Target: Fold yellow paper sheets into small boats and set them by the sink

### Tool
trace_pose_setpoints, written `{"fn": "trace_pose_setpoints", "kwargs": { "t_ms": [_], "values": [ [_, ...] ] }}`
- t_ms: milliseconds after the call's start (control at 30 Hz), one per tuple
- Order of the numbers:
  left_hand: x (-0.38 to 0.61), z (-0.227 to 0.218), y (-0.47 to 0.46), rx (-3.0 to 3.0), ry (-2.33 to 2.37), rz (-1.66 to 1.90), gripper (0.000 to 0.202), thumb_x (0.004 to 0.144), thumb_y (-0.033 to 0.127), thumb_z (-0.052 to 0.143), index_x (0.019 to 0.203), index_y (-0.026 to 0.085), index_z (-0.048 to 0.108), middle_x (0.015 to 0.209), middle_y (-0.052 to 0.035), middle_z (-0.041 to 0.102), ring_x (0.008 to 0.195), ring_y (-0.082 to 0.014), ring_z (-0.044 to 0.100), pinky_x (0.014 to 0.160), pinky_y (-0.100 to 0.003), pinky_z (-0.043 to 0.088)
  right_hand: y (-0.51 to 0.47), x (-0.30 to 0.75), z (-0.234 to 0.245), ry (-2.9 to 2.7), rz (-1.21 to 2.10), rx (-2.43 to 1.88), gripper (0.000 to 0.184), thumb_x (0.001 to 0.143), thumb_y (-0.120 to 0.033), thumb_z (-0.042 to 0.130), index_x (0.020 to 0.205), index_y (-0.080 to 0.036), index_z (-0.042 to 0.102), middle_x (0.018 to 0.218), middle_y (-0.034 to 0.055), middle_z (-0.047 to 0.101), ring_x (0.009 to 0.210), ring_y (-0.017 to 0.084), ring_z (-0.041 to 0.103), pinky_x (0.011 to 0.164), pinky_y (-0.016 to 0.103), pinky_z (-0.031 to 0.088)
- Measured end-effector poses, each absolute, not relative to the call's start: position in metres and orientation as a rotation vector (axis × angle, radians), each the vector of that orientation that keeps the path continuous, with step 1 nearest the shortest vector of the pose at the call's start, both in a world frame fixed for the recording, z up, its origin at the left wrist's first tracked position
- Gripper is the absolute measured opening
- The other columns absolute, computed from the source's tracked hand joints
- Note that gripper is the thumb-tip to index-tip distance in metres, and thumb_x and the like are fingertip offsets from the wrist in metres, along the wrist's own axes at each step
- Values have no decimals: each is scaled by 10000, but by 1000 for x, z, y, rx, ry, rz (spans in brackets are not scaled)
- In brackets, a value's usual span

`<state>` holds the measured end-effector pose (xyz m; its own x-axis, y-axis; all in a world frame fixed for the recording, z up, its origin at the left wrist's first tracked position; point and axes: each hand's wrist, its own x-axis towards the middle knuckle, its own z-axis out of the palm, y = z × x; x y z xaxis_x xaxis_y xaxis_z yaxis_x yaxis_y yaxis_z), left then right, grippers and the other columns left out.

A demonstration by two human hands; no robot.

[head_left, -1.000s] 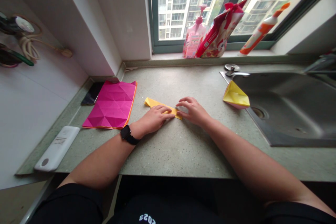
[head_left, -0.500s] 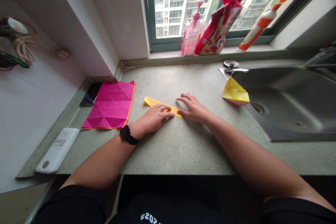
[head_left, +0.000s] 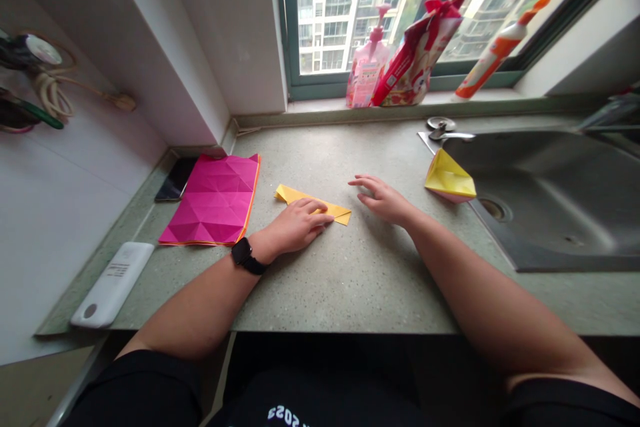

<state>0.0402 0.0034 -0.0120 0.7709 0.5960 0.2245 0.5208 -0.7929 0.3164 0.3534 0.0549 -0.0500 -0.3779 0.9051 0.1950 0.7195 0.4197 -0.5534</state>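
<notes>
While under left hand, yellow origami

Head-worn camera facing forward, down, close above stone countertop.

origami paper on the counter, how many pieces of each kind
magenta creased sheet: 1
yellow folded strip: 1
yellow-and-pink folded piece: 1
total: 3

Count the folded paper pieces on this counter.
3: a creased magenta sheet left of the left hand, a narrow yellow folded strip under that hand, and a yellow folded shape beside the steel sink.
</notes>
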Motion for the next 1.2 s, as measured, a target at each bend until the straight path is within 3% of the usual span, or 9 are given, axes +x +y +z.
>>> {"fn": "trace_pose_setpoints", "kwargs": {
  "t_ms": [100, 300, 467, 667, 900, 1200],
  "values": [
    [41, -9, 2, 2755, 875, 443, 260, 1097, 273, 608, 1303, 253, 766, 1380, -99, 703, 1309, -291, 629, 1169, -508, 518, 50, 344, -48, -2190, 478, -1322, 388, 1032, -339, 623, 1407, -294, 710, 1573, 128, 631, 1554, 338, 518, 1319, 611, 380],
    [44, -3, -2, 2770, 890, 390, 270, 1058, 338, 689, 1303, 242, 751, 1375, -120, 685, 1342, -322, 608, 1196, -551, 496, 41, 328, -56, -2300, 457, -1311, 515, 992, -323, 706, 1502, -334, 639, 1606, 104, 597, 1617, 350, 425, 1334, 634, 343],
    [50, -4, -4, 2760, 906, 404, 277, 1047, 382, 715, 1262, 208, 731, 1459, -144, 646, 1399, -331, 573, 1235, -547, 466, 42, 329, -57, -2331, 432, -1324, 484, 1001, -337, 710, 1481, -347, 651, 1613, 102, 595, 1593, 362, 457, 1315, 663, 359],
    [59, -6, -8, 2779, 968, 369, 437, 1092, 445, 636, 1469, 225, 623, 1425, -137, 652, 1343, -326, 583, 1193, -523, 475, 41, 328, -55, -2339, 416, -1310, 452, 1002, -332, 707, 1453, -311, 682, 1601, 115, 604, 1582, 374, 471, 1311, 635, 382],
    [64, -6, -10, 2831, 986, 348, 430, 1090, 483, 626, 1450, 249, 643, 1377, -131, 651, 1290, -329, 585, 1165, -520, 480, 39, 325, -55, -2317, 422, -1343, 458, 1007, -377, 699, 1461, -316, 681, 1603, 123, 600, 1580, 387, 470, 1310, 652, 369],
    [53, 0, -4, 2767, 935, 368, 212, 1091, 366, 656, 1178, 213, 774, 1366, -108, 693, 1314, -295, 621, 1196, -499, 482, 40, 325, -55, -2348, 415, -1373, 489, 993, -416, 739, 1467, -309, 679, 1625, 136, 571, 1594, 390, 443, 1309, 645, 376]
  ]
}}
